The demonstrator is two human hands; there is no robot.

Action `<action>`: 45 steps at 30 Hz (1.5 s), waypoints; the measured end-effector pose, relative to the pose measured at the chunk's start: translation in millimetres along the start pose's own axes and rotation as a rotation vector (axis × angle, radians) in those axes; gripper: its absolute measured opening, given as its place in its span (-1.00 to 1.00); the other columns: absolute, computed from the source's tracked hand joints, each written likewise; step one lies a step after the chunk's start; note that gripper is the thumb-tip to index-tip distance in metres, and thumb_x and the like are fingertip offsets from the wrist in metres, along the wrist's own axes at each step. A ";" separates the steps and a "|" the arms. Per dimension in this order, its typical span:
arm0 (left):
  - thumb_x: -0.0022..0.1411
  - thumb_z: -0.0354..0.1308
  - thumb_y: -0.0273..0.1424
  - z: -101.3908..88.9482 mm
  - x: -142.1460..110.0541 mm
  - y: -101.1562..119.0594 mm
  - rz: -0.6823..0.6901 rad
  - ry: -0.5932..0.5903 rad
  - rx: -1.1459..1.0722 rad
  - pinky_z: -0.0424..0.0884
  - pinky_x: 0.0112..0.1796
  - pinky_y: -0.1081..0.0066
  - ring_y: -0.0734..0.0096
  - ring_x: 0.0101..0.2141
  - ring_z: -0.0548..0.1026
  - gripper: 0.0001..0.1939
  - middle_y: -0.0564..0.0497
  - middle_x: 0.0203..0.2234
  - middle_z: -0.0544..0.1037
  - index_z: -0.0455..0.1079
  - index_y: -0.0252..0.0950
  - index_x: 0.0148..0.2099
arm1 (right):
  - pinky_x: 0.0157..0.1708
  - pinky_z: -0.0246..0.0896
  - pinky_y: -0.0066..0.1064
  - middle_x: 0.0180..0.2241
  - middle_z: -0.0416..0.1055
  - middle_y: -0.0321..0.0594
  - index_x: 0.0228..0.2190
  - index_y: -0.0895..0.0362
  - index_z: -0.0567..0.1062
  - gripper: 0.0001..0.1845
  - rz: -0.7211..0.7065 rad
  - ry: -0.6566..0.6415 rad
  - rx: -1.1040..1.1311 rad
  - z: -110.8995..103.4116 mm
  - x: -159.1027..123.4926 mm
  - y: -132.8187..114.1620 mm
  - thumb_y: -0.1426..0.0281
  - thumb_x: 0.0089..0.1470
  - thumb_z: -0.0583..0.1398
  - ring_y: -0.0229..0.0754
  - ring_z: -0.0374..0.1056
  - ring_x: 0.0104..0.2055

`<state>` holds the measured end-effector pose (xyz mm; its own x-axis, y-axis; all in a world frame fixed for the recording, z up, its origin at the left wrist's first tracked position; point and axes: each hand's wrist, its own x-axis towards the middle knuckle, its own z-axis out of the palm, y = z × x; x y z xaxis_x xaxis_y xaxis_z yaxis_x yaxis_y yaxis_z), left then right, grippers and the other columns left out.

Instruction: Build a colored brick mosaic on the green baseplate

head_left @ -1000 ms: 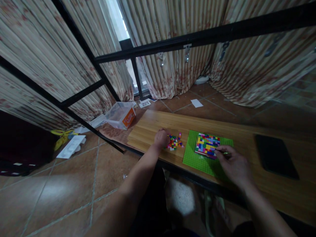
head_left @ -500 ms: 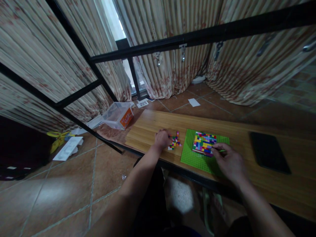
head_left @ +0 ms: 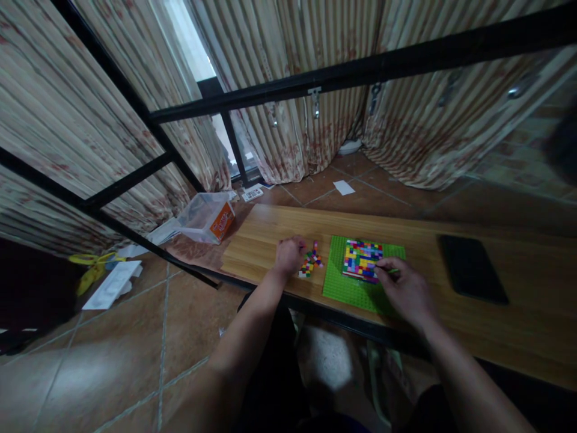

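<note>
My left hand [head_left: 288, 255] hovers at the left side of a small loose pile of mixed toy bricks [head_left: 309, 262], its fingers curled together. Whatever its fingertips hold is too small to make out. A flat block built of many-coloured toy bricks [head_left: 362, 257] stands on a green studded baseplate [head_left: 336, 288]. At the right edge of that block, the thumb and forefinger of my right hand [head_left: 406, 290] are pinched together. A bit of bright green shows between those fingers, and I cannot tell what they grip.
Everything lies on a long wooden board [head_left: 256, 240]. A black tablet-like slab [head_left: 472, 269] rests to the right. Beyond the left end stands a clear plastic bin [head_left: 205, 218] with an orange label. A black metal rail [head_left: 288, 84] crosses in front of the curtains [head_left: 288, 141].
The whole view has shifted slightly, so the board and hands appear further left. My left hand has lifted a little off the loose bricks. The right hand stays at the block's edge.
</note>
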<state>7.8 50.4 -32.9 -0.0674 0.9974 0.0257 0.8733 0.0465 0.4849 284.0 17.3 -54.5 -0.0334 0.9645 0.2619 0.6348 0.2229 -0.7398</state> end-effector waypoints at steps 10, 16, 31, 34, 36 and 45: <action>0.19 0.13 -0.57 29.2 -39.0 54.3 0.198 -0.058 -0.868 0.43 -0.14 0.48 0.48 -0.25 0.52 -0.89 0.01 -0.30 0.54 0.38 -0.32 -0.22 | -0.30 0.29 -0.30 -0.30 0.50 -0.17 -0.31 0.06 0.57 -0.71 -0.058 0.150 0.171 -0.7 -7.0 -24.3 0.16 0.15 0.15 -0.14 0.40 -0.32; 0.20 0.14 -0.53 32.6 -52.7 73.0 0.226 -0.112 -0.961 0.44 -0.17 0.49 0.49 -0.28 0.51 -0.90 0.02 -0.32 0.52 0.39 -0.31 -0.20 | -0.12 0.32 -0.27 -0.22 0.52 -0.18 -0.23 0.04 0.58 -0.76 -0.169 0.034 0.220 8.6 -13.1 -49.4 0.24 0.19 0.15 -0.13 0.44 -0.16; 0.16 0.18 -0.51 42.4 -53.8 68.8 0.241 -0.060 -0.967 0.47 -0.24 0.43 0.42 -0.35 0.54 -0.92 -0.02 -0.40 0.59 0.49 -0.34 -0.27 | -0.22 0.32 -0.29 -0.30 0.53 -0.19 -0.31 0.08 0.59 -0.79 -0.025 0.148 0.234 29.3 -30.8 -49.1 0.27 0.15 0.18 -0.14 0.45 -0.24; 0.13 0.20 -0.52 49.4 -54.1 68.8 0.145 -0.068 -1.000 0.46 -0.29 0.45 0.43 -0.40 0.53 -0.93 -0.02 -0.42 0.60 0.50 -0.36 -0.31 | -0.18 0.33 -0.27 -0.30 0.53 -0.18 -0.31 0.08 0.59 -0.79 -0.073 0.186 0.166 30.9 -33.5 -47.9 0.28 0.15 0.18 -0.12 0.45 -0.22; 0.12 0.21 -0.52 52.3 -52.7 67.9 0.090 -0.076 -1.002 0.46 -0.30 0.46 0.44 -0.40 0.54 -0.94 -0.03 -0.42 0.60 0.50 -0.37 -0.32 | -0.17 0.33 -0.25 -0.30 0.54 -0.17 -0.32 0.08 0.59 -0.78 -0.092 0.222 0.122 29.2 -30.6 -45.6 0.26 0.15 0.18 -0.11 0.45 -0.22; 0.13 0.15 -0.58 50.0 -41.5 60.7 -0.021 -0.057 -0.781 0.46 -0.24 0.44 0.41 -0.34 0.57 -0.85 -0.03 -0.38 0.62 0.51 -0.34 -0.27 | -0.10 0.29 -0.16 -0.25 0.46 -0.13 -0.36 0.07 0.64 -0.77 -0.114 0.141 -0.060 15.9 10.8 -34.4 0.23 0.06 0.23 -0.06 0.39 -0.15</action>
<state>87.7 14.6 -48.2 -0.0370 0.9990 -0.0253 0.2785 0.0347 0.9598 249.5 22.3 -36.1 -0.0019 0.9031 0.4295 0.6782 0.3167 -0.6631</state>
